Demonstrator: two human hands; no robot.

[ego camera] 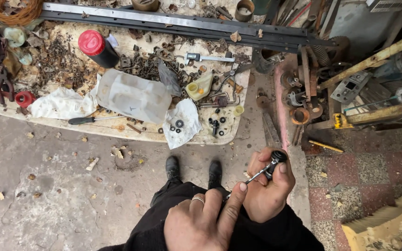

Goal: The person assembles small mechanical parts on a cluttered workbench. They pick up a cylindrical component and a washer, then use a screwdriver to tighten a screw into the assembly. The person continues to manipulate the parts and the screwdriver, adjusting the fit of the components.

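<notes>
Right hand (268,188): closed around a small black cylindrical part (275,161), thumb pressed against its side, low in the view over the person's lap.
Left hand (203,221): fingers curled, thumb and forefinger pinching the lower end of a thin metal tool (252,177); a ring on one finger.
Metal tool: runs slanting up from the left hand into the black part.
Workbench (112,128): ahead of the shoes, littered with rusty hardware, white rags, a red-capped bottle (97,48) and a caliper (208,58).
</notes>
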